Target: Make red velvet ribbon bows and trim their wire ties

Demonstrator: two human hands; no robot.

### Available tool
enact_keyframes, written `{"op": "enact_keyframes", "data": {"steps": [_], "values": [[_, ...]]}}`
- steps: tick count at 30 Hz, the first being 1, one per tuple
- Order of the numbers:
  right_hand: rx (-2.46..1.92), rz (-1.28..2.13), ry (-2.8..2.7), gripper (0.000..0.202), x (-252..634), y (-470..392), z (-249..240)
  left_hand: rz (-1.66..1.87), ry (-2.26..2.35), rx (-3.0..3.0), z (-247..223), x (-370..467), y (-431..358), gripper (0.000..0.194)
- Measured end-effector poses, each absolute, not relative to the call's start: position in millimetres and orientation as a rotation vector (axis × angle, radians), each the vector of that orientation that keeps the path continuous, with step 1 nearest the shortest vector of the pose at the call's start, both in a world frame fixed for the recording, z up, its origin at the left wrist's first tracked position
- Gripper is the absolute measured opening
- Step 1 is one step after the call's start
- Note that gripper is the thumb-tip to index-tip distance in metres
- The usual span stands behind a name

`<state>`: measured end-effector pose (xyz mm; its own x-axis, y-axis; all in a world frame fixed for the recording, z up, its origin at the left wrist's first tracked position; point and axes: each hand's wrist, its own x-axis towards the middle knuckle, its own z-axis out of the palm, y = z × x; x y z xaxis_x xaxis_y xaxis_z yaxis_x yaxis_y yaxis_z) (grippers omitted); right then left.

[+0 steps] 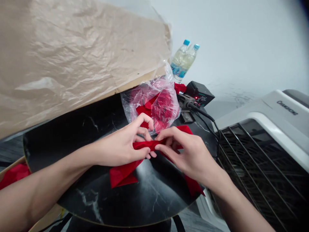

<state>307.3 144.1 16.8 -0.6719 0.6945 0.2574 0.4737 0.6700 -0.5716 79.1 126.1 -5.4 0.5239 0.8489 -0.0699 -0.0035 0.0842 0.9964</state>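
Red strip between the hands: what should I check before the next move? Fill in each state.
1. Left hand gripping the red strip: ok, pinched between thumb and fingers.
2. Right hand gripping it: ok, thumb and fingers closed on it.
3. Right tail well inside the black table's edge: not ok, tip reaches the edge.
4. Plastic bag free of the left hand: cannot tell, they overlap in view.
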Motion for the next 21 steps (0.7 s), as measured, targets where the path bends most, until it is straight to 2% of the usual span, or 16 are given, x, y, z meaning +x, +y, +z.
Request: {"op": "enact_keyframes", "data": {"steps": [2, 4, 8, 10, 15, 19, 21], "values": [[-1.001, 0.88, -2.319, 0.014, 305, 147, 20, 0.766, 0.876, 1.423, -6, 81, 125, 0.044], [-1.029, 1.064, -2.233, 0.017, 303, 152, 22, 0.776, 0.888, 1.435, -9, 83, 124, 0.041], [-1.0, 1.209, -2.191, 0.01, 302, 150, 31, 0.768, 0.865, 1.377, -11, 84, 127, 0.032], [-1.019, 1.02, -2.228, 0.014, 302, 139, 36, 0.788, 0.936, 1.385, -9, 82, 129, 0.032], [-1.161, 0.286, -2.317, 0.013, 301, 106, 23, 0.902, 1.06, 1.371, -4, 82, 132, 0.039], [-1.183, 0.03, -2.251, 0.01, 293, 105, -6, 0.889, 1.108, 1.268, -6, 86, 132, 0.043], [-1.175, -0.008, -2.221, 0.005, 289, 109, -15, 0.873, 1.158, 1.253, -9, 86, 134, 0.036]]}}
